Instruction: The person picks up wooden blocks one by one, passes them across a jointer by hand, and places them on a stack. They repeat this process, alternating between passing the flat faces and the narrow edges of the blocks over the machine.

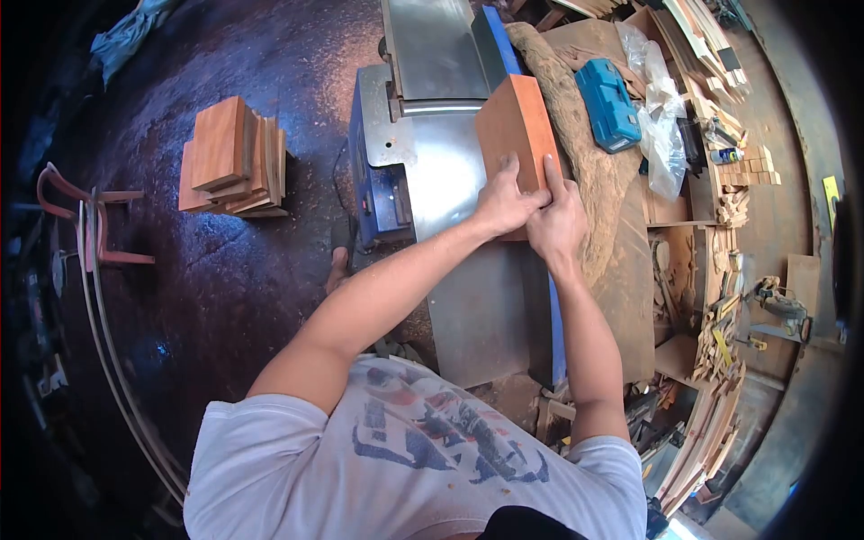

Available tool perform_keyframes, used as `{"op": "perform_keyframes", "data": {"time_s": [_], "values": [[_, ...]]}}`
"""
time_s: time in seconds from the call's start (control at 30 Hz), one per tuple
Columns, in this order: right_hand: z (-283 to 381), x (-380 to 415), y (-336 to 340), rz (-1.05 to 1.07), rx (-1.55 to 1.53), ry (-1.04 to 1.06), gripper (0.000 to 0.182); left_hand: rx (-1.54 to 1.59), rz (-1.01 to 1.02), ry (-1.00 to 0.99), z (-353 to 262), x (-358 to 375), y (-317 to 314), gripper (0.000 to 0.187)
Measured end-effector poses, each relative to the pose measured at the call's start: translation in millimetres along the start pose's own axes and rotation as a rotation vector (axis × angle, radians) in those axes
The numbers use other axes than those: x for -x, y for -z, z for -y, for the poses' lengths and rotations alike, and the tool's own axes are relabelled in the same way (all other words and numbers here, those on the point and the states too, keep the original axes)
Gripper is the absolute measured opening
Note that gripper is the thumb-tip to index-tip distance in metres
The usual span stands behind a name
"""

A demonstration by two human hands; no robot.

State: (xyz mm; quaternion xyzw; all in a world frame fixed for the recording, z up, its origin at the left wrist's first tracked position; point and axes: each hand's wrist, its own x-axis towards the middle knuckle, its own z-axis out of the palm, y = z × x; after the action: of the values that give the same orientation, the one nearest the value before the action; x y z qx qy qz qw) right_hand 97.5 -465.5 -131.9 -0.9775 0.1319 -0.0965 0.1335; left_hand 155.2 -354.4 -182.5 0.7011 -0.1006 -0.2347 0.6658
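A reddish-brown wooden board (517, 121) stands on edge on the metal bed (445, 184) of a jointer-like machine, against its blue-edged fence (498, 45). My left hand (513, 200) presses on the near part of the board's broad face, thumb raised along it. Close beside it, my right hand (560, 220) grips the board's near top edge, with a finger stretched along the edge. The two hands touch or overlap at the fingers. The board's lower edge and its contact with the bed are partly hidden by my hands.
A stack of boards (225, 153) sits on the dark floor at left, near a red chair (117, 225). Right of the fence lie a rough wood slab (576, 144), a blue case (608, 105) and a plastic bag (663, 135). Shelves with wood strips (720, 333) stand farther right.
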Motion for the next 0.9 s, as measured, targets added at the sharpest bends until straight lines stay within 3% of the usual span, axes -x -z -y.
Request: {"op": "perform_keyframes", "data": {"time_s": [0.47, 0.6, 0.7, 0.77, 0.9], "values": [[13.4, -45.4, -14.0, -0.009, 0.028, -0.001, 0.068, 0.031, 0.001, -0.035, 0.6, -43.7, 22.8, 0.117], [19.1, -60.1, -17.8, -0.007, 0.037, -0.010, 0.068, -0.061, -0.093, -0.082, -0.6, -58.1, 26.9, 0.103], [27.2, -71.3, -18.1, -0.006, 0.035, -0.019, 0.068, -0.015, -0.014, -0.013, -5.2, -68.3, 39.2, 0.117], [29.1, -82.4, -22.8, -0.011, 0.047, -0.014, 0.068, -0.001, -0.078, -0.081, 1.0, -84.2, 39.4, 0.101], [33.7, -104.0, -30.7, 0.000, 0.057, -0.033, 0.067, 0.030, -0.075, -0.122, 3.7, -108.5, 50.1, 0.091]]}}
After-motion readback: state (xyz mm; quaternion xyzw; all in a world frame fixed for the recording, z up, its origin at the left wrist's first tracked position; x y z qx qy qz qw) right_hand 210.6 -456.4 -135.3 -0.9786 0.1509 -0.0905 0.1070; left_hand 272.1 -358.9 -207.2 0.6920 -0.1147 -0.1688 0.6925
